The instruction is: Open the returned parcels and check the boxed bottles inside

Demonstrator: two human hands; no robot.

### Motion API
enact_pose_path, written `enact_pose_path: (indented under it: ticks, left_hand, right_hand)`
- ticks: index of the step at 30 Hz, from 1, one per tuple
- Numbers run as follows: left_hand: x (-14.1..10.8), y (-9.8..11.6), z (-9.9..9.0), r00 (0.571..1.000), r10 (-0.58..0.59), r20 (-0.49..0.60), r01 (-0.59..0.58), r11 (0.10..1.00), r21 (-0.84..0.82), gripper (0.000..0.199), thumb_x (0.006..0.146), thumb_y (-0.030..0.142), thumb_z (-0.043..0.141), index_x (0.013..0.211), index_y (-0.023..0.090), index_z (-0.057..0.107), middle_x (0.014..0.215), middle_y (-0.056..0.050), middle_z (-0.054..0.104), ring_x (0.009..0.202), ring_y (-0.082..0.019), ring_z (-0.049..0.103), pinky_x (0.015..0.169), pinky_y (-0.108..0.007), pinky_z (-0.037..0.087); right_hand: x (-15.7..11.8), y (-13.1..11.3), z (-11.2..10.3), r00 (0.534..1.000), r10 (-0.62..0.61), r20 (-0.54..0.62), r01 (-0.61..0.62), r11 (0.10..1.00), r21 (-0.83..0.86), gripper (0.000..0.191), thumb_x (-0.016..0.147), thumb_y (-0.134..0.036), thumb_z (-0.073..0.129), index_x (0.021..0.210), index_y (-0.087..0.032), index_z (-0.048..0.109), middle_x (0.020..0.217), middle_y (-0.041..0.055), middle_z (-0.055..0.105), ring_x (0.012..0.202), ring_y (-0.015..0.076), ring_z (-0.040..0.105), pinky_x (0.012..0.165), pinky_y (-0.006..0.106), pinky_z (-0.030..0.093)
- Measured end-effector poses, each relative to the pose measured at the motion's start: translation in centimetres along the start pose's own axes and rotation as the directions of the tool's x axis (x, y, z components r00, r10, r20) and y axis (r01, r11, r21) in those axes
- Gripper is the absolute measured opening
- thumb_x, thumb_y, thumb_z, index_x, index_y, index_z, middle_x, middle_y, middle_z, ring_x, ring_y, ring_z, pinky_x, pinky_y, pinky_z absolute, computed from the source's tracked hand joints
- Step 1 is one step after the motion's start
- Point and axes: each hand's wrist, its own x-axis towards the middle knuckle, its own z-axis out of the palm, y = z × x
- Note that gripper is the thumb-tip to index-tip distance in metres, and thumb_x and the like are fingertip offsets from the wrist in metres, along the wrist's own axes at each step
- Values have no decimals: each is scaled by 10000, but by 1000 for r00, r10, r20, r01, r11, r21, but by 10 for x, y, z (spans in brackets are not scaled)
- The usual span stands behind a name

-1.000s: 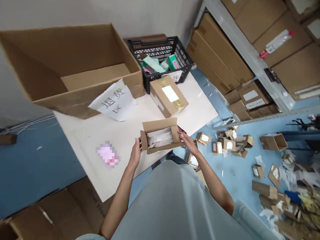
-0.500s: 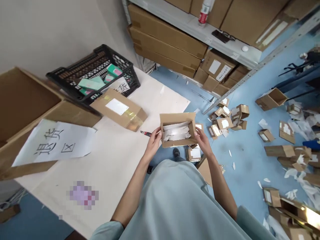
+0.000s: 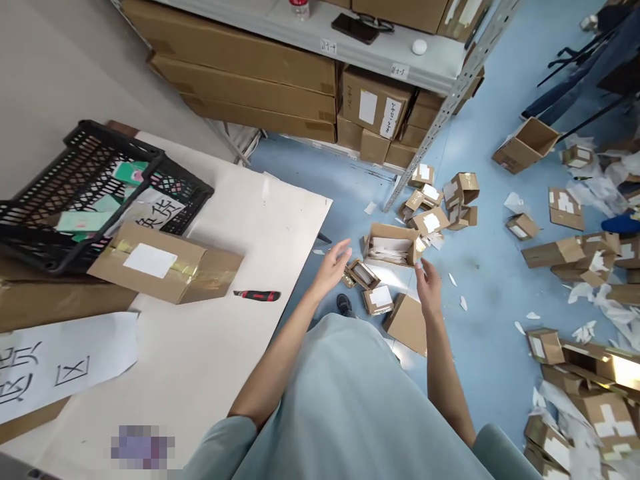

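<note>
An open cardboard box (image 3: 371,257) with crumpled white paper inside is beyond and between my hands, above or on the blue floor; I cannot tell which. My left hand (image 3: 330,270) is clear of the box, its fingers stretched and holding nothing. By the box's right near corner, my right hand (image 3: 429,285) has its fingers apart and seems not to grip it. A red and black utility knife (image 3: 257,295) lies on the white table, left of my left hand. Close to the knife is a taped cardboard box (image 3: 200,267) with a white label.
A black plastic crate (image 3: 187,177) with green and pink boxes stands on the table (image 3: 210,360), near a large carton bearing a handwritten sheet (image 3: 100,347). A metal shelf (image 3: 430,70) holds cartons. Torn boxes (image 3: 555,250) and paper scraps litter the floor.
Both hands have let go of the paper-filled box and moved apart. The box now appears farther off and smaller. My view has swung to the right.
</note>
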Motion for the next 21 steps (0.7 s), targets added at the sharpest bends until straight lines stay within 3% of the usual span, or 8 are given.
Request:
enact_pose_path:
  ticks: [4, 7, 9, 11, 16, 18, 21]
  left_hand:
    - [-28, -19, -18, 992, -110, -61, 108, 993, -39, 535, 1046, 596, 626, 1443, 245, 693, 1591, -132, 667, 1529, -329, 589, 1321, -523, 423]
    - [-60, -40, -41, 959, -204, -196, 186, 977, -108, 539, 1004, 617, 668, 1388, 242, 721, 1535, -139, 707, 1488, -342, 625, 1305, -555, 439]
    - [-86, -54, -59, 916, -256, -310, 212, 963, -168, 561, 972, 639, 697, 1357, 233, 733, 1478, -151, 740, 1454, -347, 649, 1295, -571, 444]
    - [-116, -64, -77, 850, -305, -430, 225, 947, -228, 589, 943, 664, 717, 1334, 224, 741, 1424, -159, 767, 1427, -351, 667, 1284, -577, 451]
    - [-197, -81, -117, 622, -422, -660, 203, 901, -384, 643, 904, 720, 718, 1321, 231, 739, 1464, -162, 750, 1403, -355, 679, 1231, -576, 493]
    - [-226, -86, -128, 551, -468, -691, 186, 876, -444, 703, 855, 752, 747, 1313, 219, 734, 1465, -179, 747, 1375, -362, 693, 1213, -582, 505]
    - [-264, -95, -143, 491, -512, -705, 143, 845, -515, 755, 796, 776, 791, 1292, 209, 734, 1439, -195, 758, 1369, -371, 696, 1207, -588, 508]
  right_hand:
    - [0, 11, 36, 973, 67, 220, -68, 998, -7, 826, 911, -853, 607, 1356, -178, 771, 1463, 221, 743, 1411, 418, 662, 1204, 621, 503]
    - [-2, 8, 83, 897, 59, 437, -59, 998, -15, 838, 857, -895, 641, 1302, -200, 790, 1422, 204, 770, 1375, 424, 690, 1173, 619, 540]
    - [-5, 0, 121, 803, 17, 596, -8, 1000, -17, 840, 846, -915, 650, 1275, -208, 796, 1385, 196, 789, 1340, 412, 715, 1168, 598, 553]
    - [-10, -13, 162, 676, -26, 736, 51, 999, -11, 836, 848, -922, 655, 1275, -216, 793, 1369, 185, 797, 1313, 391, 734, 1177, 578, 551]
    - [-44, -64, 280, 344, -86, 935, 187, 982, 21, 794, 854, -882, 714, 1308, -235, 783, 1402, 169, 786, 1317, 359, 742, 1195, 552, 544]
    - [-68, -85, 325, 252, -93, 963, 233, 972, 33, 791, 842, -851, 753, 1310, -215, 780, 1411, 185, 778, 1283, 356, 758, 1178, 547, 558]
    - [-110, -112, 383, 204, -112, 973, 283, 958, 51, 777, 825, -798, 806, 1322, -201, 768, 1398, 194, 775, 1263, 349, 760, 1163, 536, 563]
